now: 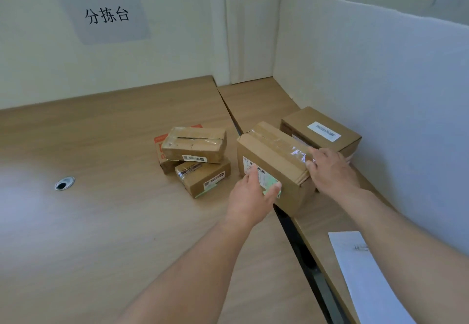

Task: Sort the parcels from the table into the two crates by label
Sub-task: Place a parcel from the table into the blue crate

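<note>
- While both arms reach forward, the left hand (250, 191) lies with its fingers spread and fairly straight against the near face of the big parcel (274, 151), covering part of the printed label there.
- The right hand (330, 171) is laid on the right end of the same parcel, its fingers (311, 164) loosely extended onto the shiny tape at the top edge. Neither hand is closed around the box.
- The big parcel sits across the dark gap (299, 245) between 2 surfaces: the wide bench (101, 222) on the left and the second bench (256, 100) on the right.
- Just behind it, on the second bench and close to the white partition (380, 82), stands a parcel with a white label (322, 130) on its top.
- To the left, near but apart from the big parcel, is a pile of 3: a taped parcel (195, 144) lies on top, a small parcel (205, 177) sits in front below it, and a red-printed parcel (160, 149) shows at the left underneath.
- Farther left, a round cable hole (64, 183) is set into the bench.
- At the near right, a sheet of paper (360, 273) lies on the second bench.
- On the back wall hangs a grey sign (104, 13) with 3 black characters.
</note>
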A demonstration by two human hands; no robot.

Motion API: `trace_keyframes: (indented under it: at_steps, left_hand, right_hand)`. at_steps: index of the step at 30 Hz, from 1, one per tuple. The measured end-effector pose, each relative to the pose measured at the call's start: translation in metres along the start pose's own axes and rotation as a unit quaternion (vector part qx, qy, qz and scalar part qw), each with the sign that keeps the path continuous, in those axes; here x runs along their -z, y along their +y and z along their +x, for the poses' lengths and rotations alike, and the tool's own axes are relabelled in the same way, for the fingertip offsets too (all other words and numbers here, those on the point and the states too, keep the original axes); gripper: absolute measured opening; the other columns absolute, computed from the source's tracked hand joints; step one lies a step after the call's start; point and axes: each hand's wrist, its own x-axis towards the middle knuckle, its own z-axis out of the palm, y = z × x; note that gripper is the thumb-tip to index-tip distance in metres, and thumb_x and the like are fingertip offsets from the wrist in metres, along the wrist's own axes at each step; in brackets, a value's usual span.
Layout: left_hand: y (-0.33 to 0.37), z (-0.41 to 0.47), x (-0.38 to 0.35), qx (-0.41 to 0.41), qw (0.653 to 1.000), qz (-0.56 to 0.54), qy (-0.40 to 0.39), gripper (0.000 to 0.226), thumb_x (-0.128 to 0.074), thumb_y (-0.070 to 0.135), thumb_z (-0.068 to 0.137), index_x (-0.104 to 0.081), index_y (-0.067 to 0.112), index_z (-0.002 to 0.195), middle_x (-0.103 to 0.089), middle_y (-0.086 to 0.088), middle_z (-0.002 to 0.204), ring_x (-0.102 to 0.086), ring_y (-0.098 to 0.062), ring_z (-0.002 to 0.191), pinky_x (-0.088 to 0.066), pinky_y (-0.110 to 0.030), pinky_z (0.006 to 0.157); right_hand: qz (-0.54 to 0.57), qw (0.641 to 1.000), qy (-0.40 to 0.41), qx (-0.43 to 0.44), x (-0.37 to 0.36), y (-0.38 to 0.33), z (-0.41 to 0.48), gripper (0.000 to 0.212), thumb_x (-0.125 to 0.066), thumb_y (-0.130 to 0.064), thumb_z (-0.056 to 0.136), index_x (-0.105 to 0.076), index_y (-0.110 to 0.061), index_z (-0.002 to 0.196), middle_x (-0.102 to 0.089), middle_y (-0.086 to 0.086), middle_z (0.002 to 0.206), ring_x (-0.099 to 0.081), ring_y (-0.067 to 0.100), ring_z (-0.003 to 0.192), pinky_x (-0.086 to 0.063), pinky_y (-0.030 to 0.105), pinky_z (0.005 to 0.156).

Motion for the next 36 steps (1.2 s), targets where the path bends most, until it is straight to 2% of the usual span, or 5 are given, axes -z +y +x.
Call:
trace_keyframes:
  at_steps: [6,15,19,26,36]
  left_hand:
    - [0.018,0.003,-0.017,0.051,0.979,-0.197,0.006,0.061,-0.052,0.043,0.096,-0.024,0.025,0.147,-0.048,0.006,0.14,-0.046,-0.015,0.126,-0.036,-0.023,0.092]
    - [0.011,-0.028,-0.006,0.088,0.969,-0.23,-0.012,0.085,-0.055,0.042,0.094,0.0,0.021,0.155,-0.028,0.002,0.156,-0.032,-0.018,0.139,-0.03,-0.027,0.105]
    - [-0.004,-0.061,0.008,0.076,0.969,-0.235,0.007,0.078,-0.056,0.035,0.095,-0.008,0.019,0.154,-0.033,0.003,0.152,-0.038,-0.01,0.129,-0.029,-0.019,0.094]
    - [-0.072,-0.139,0.052,0.096,0.96,-0.247,0.086,0.06,-0.057,0.027,0.093,-0.029,0.027,0.146,-0.053,0.009,0.12,-0.056,-0.018,0.104,-0.048,-0.032,0.081]
    - [-0.194,-0.26,0.121,0.187,0.934,-0.23,0.202,0.057,-0.059,0.028,0.09,-0.035,0.036,0.142,-0.053,0.013,0.117,-0.055,-0.017,0.11,-0.047,-0.036,0.095]
  right_hand:
    - [0.048,0.993,-0.09,0.066,0.008,-0.002,0.006,0.061,-0.043,-0.038,0.096,-0.016,-0.034,0.151,-0.036,0.005,0.149,-0.034,0.025,0.136,-0.036,0.045,0.105]
    - [0.096,0.981,-0.144,0.093,-0.006,-0.021,-0.025,0.053,-0.033,-0.031,0.098,-0.022,-0.042,0.149,-0.05,0.014,0.131,-0.05,0.03,0.116,-0.044,0.044,0.093]
    - [0.095,0.981,-0.136,0.104,-0.012,-0.041,-0.058,0.051,-0.031,-0.036,0.099,-0.021,-0.043,0.148,-0.045,0.013,0.133,-0.049,0.028,0.113,-0.045,0.041,0.089]
    - [0.093,0.973,-0.135,0.165,-0.031,-0.128,-0.122,0.05,-0.031,-0.036,0.098,-0.023,-0.041,0.148,-0.044,0.016,0.134,-0.048,0.033,0.116,-0.041,0.043,0.099]
    - [0.171,0.924,-0.204,0.274,-0.089,-0.278,-0.209,0.051,-0.04,-0.029,0.098,-0.031,-0.031,0.148,-0.042,0.009,0.147,-0.034,0.027,0.136,-0.03,0.035,0.11]
